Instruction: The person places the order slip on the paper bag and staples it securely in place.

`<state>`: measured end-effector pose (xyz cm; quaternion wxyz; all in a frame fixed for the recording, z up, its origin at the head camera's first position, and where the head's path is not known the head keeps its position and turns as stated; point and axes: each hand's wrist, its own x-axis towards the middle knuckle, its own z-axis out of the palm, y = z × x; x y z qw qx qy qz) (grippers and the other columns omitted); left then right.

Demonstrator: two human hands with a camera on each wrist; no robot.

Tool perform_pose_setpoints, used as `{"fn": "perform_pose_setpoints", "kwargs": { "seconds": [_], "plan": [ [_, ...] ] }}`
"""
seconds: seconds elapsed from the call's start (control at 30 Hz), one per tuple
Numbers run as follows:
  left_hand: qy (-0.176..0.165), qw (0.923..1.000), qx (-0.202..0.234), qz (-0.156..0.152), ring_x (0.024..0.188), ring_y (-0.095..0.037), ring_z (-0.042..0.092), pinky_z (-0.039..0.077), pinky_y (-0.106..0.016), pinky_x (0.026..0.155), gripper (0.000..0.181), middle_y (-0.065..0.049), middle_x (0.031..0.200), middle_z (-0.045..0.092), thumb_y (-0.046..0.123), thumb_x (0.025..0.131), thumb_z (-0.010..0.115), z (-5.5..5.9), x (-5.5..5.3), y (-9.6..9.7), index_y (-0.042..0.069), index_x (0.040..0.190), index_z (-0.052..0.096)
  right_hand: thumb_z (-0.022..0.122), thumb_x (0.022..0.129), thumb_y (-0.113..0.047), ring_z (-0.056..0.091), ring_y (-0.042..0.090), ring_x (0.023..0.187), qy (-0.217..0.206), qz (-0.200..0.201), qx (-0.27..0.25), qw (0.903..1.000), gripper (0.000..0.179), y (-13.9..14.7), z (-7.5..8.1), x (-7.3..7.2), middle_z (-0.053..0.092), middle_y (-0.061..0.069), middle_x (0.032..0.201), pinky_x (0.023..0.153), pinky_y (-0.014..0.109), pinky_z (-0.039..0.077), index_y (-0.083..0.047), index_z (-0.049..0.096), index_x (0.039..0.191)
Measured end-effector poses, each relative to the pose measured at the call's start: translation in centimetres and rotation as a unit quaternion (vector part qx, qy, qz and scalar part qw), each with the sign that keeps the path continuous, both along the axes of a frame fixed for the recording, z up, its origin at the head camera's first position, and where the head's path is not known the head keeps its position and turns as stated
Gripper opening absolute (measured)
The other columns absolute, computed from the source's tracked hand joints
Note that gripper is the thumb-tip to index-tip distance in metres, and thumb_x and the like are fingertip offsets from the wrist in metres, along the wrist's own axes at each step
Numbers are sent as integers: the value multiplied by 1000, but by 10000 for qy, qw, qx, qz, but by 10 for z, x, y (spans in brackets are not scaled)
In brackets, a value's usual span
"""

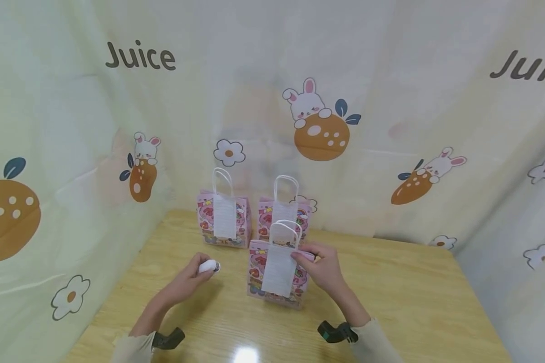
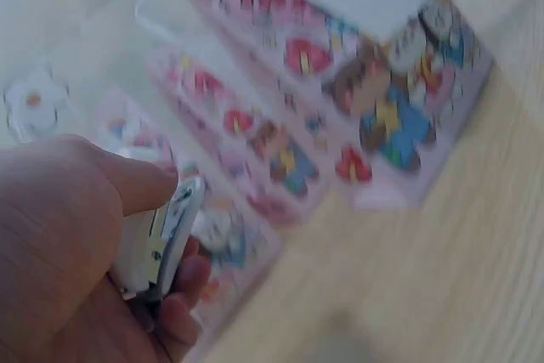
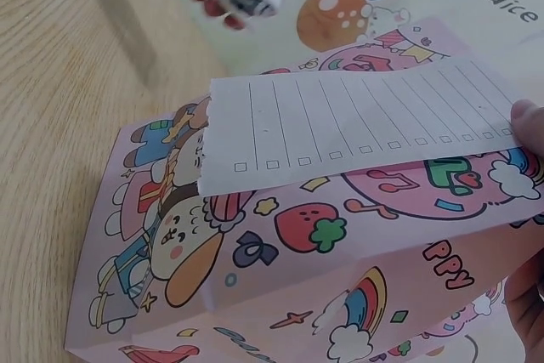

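Observation:
My left hand (image 1: 186, 280) grips a small white stapler (image 1: 208, 265), held over the table to the left of the front gift bag. In the left wrist view the thumb lies on top of the stapler (image 2: 144, 248), with fingers curled beneath. The front pink gift bag (image 1: 257, 259) stands upright, printed with cartoon animals and fruit. Against its face hangs a lined paper slip (image 1: 278, 272) with small checkboxes. At the bag's top edge, my right hand (image 1: 323, 263) pinches the slip and the bag's rim, thumb in front and fingers behind.
Two similar pink bags stand behind, one at the left (image 1: 243, 222) and another partly hidden (image 1: 265, 214) behind the front bag. Each carries a white slip and twisted handles. The wooden table (image 1: 390, 292) meets a printed curtain (image 1: 254, 75) at its back and sides.

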<state>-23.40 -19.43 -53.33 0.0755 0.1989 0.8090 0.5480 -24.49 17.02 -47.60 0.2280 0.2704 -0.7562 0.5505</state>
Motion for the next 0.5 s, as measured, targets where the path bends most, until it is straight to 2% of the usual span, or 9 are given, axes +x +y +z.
{"fn": "perform_pose_setpoints", "kwargs": {
  "seconds": [0.1, 0.2, 0.27, 0.43, 0.5],
  "plan": [
    [-16, 10000, -26, -44, 93, -26, 46, 44, -36, 77, 26, -15, 108, 45, 20, 104, 47, 17, 7, 11, 2, 119, 36, 77, 75, 11, 65, 18, 72, 0, 77, -11, 10000, 10, -3, 12, 7, 70, 13, 79, 62, 22, 52, 3, 72, 81],
    [180, 9998, -20, -94, 91, -28, 45, 43, -36, 75, 24, -14, 106, 46, 23, 106, 43, 34, 12, 22, 3, 119, 39, 76, 76, 11, 65, 17, 72, -76, 94, 6, 9999, 9, -5, 22, 14, 70, 15, 80, 62, 22, 53, 5, 71, 80],
    [330, 9993, -14, -157, 91, -28, 46, 43, -35, 74, 25, -13, 104, 48, 25, 106, 42, 44, 13, 28, 4, 120, 42, 75, 77, 11, 65, 15, 72, -155, 74, 29, 9998, 8, -5, 24, 15, 70, 14, 80, 62, 23, 53, 5, 71, 81],
    [483, 9978, 201, -413, 87, -26, 51, 48, -32, 68, 24, -13, 106, 50, 19, 101, 55, 63, 14, 44, 7, 119, 46, 75, 77, 11, 65, 15, 72, -145, 66, 71, 9998, 8, -4, 24, 16, 71, 13, 80, 61, 24, 53, 4, 71, 81],
    [499, 9973, 343, -413, 87, -25, 53, 49, -32, 68, 29, -14, 107, 52, 15, 97, 62, 72, 14, 52, 6, 119, 47, 76, 77, 10, 65, 16, 72, -117, 45, 74, 9999, 9, -4, 24, 16, 71, 13, 81, 62, 25, 53, 4, 72, 81]
  ]
}}
